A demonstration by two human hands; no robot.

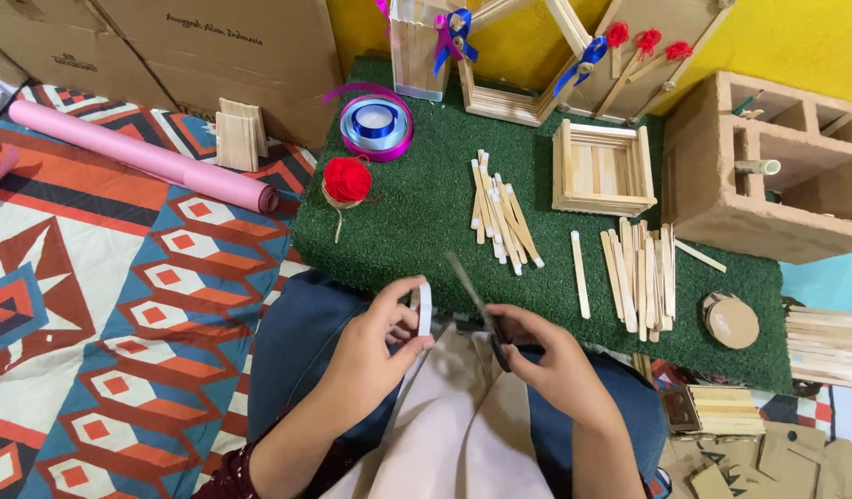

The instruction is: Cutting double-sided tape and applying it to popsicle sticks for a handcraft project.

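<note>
White, thin stick pinched upright in left hand, thumb and fingers closed round its lower end, long axis near vertical, over the lap just before the green mat. Right hand curled shut on dark scissors, blades (blurred) slanting up-left toward the stick, just beside it. Further out: loose wooden sticks, red yarn ball, ribbon spool, small stick box.

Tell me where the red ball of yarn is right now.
In the head view, the red yarn ball sits at the left edge of the green mat, just below the blue ribbon spool.
</note>
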